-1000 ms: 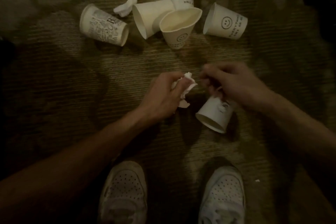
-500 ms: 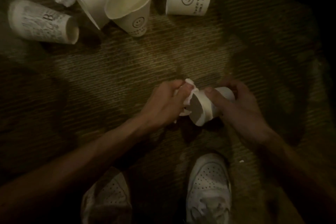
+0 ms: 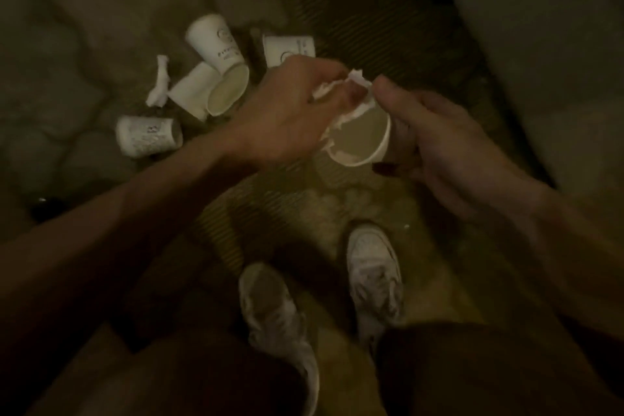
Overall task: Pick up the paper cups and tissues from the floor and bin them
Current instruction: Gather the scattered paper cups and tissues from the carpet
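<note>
White paper cup [image 3: 363, 140] held up off the floor, right hand [image 3: 435, 142] fingers curled round its wall | left hand [image 3: 287, 118] fingers pinching a crumpled tissue [image 3: 339, 94] right at the cup's mouth | tipped cups [image 3: 216, 44] plus a twisted tissue [image 3: 160, 83] lying toward the carpet's [image 3: 304, 209] far-left edge | white sneakers [image 3: 374, 270] near edge, kinda blurry

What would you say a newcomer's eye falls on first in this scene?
At centre, the right hand holds a paper cup while the left hand pinches a crumpled tissue at its rim. Upper left, five more cups lie scattered on the carpet beside a twisted tissue.
</note>
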The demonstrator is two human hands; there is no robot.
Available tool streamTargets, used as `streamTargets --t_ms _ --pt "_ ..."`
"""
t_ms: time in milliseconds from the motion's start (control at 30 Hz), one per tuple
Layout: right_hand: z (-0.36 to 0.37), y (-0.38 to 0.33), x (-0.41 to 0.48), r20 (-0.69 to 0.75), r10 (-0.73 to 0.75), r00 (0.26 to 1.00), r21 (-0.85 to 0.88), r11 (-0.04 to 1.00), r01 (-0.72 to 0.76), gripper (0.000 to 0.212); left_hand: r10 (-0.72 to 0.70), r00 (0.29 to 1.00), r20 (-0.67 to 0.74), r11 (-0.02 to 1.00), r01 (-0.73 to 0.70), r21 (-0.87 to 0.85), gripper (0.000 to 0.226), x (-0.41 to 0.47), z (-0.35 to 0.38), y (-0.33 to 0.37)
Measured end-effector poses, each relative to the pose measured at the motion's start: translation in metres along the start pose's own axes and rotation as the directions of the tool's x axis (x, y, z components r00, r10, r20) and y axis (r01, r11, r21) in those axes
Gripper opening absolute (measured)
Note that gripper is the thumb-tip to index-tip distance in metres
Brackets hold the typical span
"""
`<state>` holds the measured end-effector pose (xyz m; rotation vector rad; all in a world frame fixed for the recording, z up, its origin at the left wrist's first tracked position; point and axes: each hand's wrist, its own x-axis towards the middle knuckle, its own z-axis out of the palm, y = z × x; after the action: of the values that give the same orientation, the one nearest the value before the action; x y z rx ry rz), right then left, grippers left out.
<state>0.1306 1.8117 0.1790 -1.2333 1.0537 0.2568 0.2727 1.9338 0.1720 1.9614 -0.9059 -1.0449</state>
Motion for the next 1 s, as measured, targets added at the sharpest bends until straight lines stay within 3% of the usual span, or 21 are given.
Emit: streamTargets --t_ms 233,400,633,800,1000 --pt "-0.032 -0.021 -0.174 -0.095 0.082 0.992 0.112 0.991 -0.071 0.077 0.017 0.996 0.084 0.993 -0.006 -0.12 0.031 -0.093 0.01 0.134" --pt "-0.037 0.028 -0.274 -0.117 0.036 0.992 0.285 0.959 -0.001 0.031 0.019 0.985 0.171 0.987 0.009 -0.159 0.03 -0.153 0.053 0.168" --pt "-0.018 0.117 -0.438 -0.348 -0.12 0.93 0.409 0.873 0.265 0.046 0.237 0.942 0.239 0.964 -0.197 -0.181 0.031 -0.285 0.13 0.236" --pt "-0.011 0.189 -0.615 -0.563 -0.204 0.801 0.47 0.718 0.513 0.053 0.471 0.808 0.354 0.879 -0.398 -0.262 0.027 -0.421 0.198 0.338" --pt "-0.025 0.302 -0.759 -0.76 -0.07 0.646 0.504 0.565 0.654 0.058 0.548 0.632 0.548 0.829 -0.496 -0.257 0.026 -0.55 0.326 0.396"
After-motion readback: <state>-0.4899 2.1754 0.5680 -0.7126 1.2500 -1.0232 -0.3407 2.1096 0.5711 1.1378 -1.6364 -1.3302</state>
